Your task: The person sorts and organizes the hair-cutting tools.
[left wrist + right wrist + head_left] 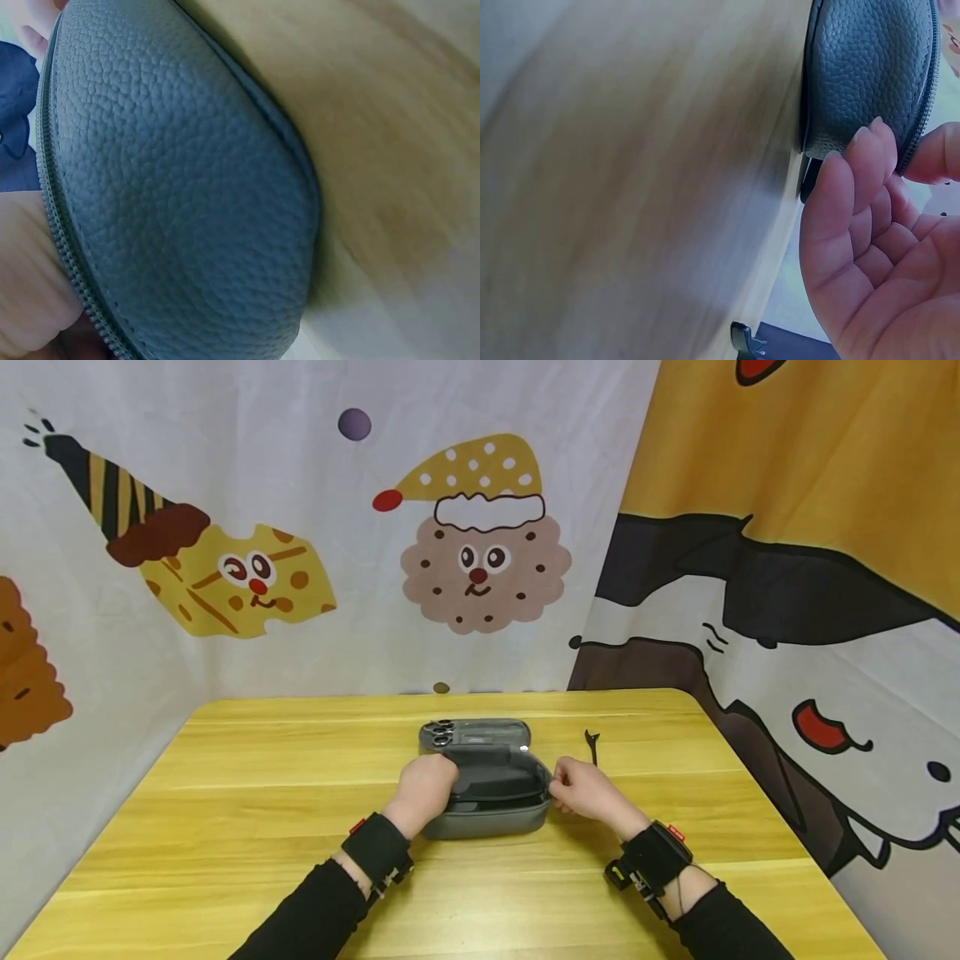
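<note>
A grey leather-look zip case (491, 827) stands on the table with its lid laid back behind it. My left hand (429, 781) grips the case's left end, its fingers down inside over the zipped rim. In the left wrist view that hand (30, 274) shows at the zip edge beside the pebbled wall. My right hand (585, 789) pinches the rim at the right end. The right wrist view has the fingertips (870, 150) against the outer wall and the thumb on the zip (922, 120). Metal finger loops (441, 732) show at the lid's left end.
A small black wrench-like tool (592, 743) lies on the wooden table (300, 760), just beyond the right hand. Behind the table hangs a white curtain (300, 443) printed with cartoon foods.
</note>
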The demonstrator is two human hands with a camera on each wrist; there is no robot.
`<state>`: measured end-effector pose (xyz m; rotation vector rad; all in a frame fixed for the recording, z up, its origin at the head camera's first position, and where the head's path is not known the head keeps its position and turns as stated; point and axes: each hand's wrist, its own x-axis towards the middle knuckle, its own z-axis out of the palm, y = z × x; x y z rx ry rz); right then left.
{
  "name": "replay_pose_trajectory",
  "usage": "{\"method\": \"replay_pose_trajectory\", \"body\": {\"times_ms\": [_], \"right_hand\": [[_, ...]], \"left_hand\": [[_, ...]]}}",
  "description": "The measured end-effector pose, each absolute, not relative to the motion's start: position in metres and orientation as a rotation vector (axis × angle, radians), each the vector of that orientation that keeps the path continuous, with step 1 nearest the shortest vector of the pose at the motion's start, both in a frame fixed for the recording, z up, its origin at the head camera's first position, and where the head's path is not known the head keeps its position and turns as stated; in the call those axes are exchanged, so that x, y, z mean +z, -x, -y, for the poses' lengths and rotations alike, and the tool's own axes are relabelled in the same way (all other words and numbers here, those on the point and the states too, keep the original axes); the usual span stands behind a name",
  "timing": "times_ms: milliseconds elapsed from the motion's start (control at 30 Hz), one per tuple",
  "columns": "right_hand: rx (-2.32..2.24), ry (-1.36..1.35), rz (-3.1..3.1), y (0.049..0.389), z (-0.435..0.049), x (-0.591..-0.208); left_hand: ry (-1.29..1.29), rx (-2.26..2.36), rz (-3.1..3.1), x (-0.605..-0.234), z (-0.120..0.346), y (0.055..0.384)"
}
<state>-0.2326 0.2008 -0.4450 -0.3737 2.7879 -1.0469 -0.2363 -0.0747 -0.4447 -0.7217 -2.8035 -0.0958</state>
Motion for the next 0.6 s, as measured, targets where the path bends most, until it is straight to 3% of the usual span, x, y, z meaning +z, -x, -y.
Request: {"method": "replay_pose_trajectory", "body": {"times_ms": [600], "right_hand": [[-0.968, 0.443, -2.924, 0.2358, -0.2056, -0.4457]], "left_hand": [[0.698, -0.151, 2.812, -0.4462, 0.082, 0.2361]]}}
